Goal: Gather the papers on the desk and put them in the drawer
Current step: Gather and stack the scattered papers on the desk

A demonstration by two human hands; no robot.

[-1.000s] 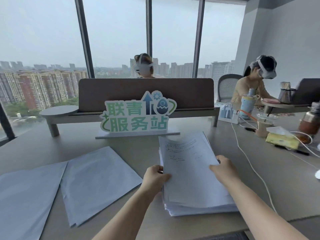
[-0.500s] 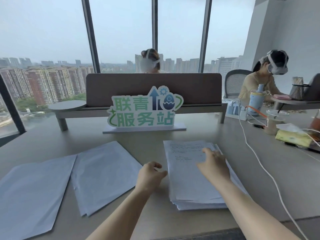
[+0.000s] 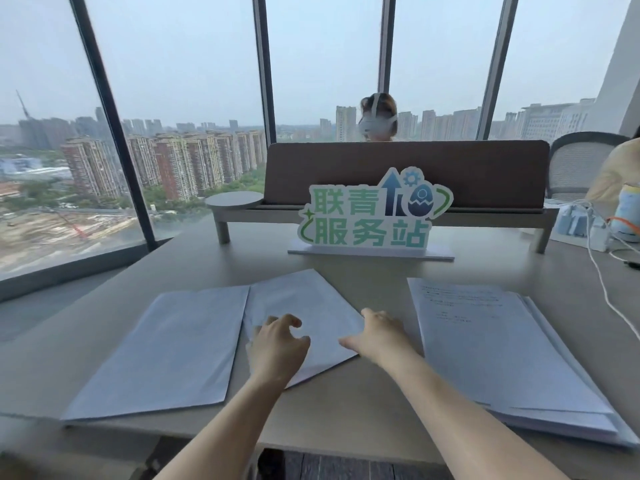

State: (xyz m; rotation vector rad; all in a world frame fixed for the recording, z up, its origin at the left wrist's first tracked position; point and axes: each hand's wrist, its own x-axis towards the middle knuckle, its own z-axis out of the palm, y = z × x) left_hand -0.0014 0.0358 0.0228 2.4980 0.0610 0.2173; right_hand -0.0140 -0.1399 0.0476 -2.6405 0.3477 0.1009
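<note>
Three lots of white paper lie on the grey desk (image 3: 363, 403). A thick printed stack (image 3: 491, 344) is at the right. A middle sheet bundle (image 3: 308, 299) lies turned at an angle, and a left bundle (image 3: 173, 348) lies flat beside it. My left hand (image 3: 277, 344) hovers over the middle bundle with fingers curled and apart, holding nothing. My right hand (image 3: 377, 334) is at that bundle's right edge, fingers spread, empty. No drawer is in view.
A green and white sign (image 3: 370, 216) stands behind the papers, before a brown divider (image 3: 408, 168). White cables (image 3: 602, 285), a charger and a bottle (image 3: 627, 216) sit at the far right. A person with a headset sits beyond the divider. Windows run along the left.
Both hands have let go of the thick stack and moved left over the middle bundle. The view has swung left, so the stack now lies at the right.
</note>
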